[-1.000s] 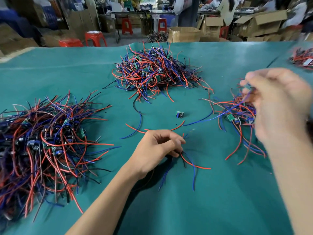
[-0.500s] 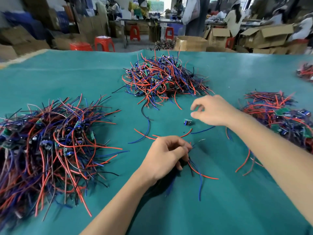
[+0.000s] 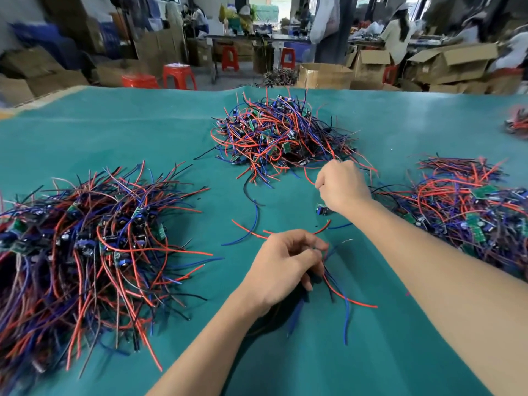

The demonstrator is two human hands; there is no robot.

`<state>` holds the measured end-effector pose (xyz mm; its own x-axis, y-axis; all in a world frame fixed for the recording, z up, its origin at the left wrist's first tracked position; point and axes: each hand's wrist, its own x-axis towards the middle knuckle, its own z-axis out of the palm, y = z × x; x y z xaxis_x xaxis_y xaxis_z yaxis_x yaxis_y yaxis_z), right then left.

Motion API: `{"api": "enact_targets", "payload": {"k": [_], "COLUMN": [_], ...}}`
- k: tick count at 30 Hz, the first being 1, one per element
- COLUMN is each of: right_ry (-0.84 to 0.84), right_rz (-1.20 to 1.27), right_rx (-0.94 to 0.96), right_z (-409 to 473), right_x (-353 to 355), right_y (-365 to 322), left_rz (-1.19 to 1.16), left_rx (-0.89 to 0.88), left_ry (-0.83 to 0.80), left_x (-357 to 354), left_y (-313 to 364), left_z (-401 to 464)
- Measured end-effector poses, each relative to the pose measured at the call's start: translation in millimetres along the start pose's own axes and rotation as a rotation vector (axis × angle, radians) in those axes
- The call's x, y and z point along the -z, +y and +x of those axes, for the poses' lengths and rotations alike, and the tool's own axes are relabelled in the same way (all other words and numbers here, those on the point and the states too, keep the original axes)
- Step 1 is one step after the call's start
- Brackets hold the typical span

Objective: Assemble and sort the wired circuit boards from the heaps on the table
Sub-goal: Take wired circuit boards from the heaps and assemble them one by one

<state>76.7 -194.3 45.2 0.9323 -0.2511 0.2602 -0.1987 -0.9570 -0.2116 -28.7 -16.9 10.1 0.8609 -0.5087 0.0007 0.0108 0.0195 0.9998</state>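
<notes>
Three heaps of wired circuit boards lie on the teal table point(image 3: 114, 132): a left heap point(image 3: 85, 241), a far middle heap point(image 3: 274, 135) and a right heap point(image 3: 468, 207). My left hand point(image 3: 285, 267) rests near the table's middle and pinches a bundle of red, blue and black wires point(image 3: 337, 287) that trail toward me. My right hand point(image 3: 340, 184) reaches to the near edge of the far heap, fingers curled around a red wire point(image 3: 308, 178) there. A small loose board point(image 3: 321, 209) lies just under my right wrist.
Loose red and blue wires point(image 3: 251, 230) lie between the hands. A smaller heap point(image 3: 517, 121) sits at the far right edge. Beyond the table stand red stools point(image 3: 177, 77), cardboard boxes point(image 3: 323, 75) and seated people at benches.
My right hand left the right heap, swept left across the table and now reaches the near edge of the far middle heap. My left hand stays put with its wires.
</notes>
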Motion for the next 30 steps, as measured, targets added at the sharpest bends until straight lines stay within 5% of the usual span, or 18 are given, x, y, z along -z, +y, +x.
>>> {"api": "enact_targets", "payload": {"k": [4, 8, 16, 22, 30], "right_ry": [-0.012, -0.124, -0.5, -0.086, -0.106], "right_rz": [0.464, 0.845, 0.979, 0.83, 1.235], "right_rx": [-0.175, -0.061, 0.095, -0.04, -0.187], "right_z": [-20.6, -92.0, -146.7, -139.5, -136.7], "right_x": [23.4, 45.7, 33.7, 20.0, 18.8], "right_y": [6.1, 2.4, -4.1, 9.3, 5.5], "left_rz": [-0.117, -0.448, -0.381, -0.256, 0.032], "left_rx": [0.013, 0.086, 0.102, 0.042, -0.066], "left_ry": [0.038, 0.131, 0.118, 0.062, -0.024], "left_x": [0.7, 1.5, 7.2, 2.5, -0.4], "left_y": [-0.5, 4.0, -0.3, -3.0, -5.1], "left_z": [1.8, 7.0, 5.8, 6.2, 1.2]}}
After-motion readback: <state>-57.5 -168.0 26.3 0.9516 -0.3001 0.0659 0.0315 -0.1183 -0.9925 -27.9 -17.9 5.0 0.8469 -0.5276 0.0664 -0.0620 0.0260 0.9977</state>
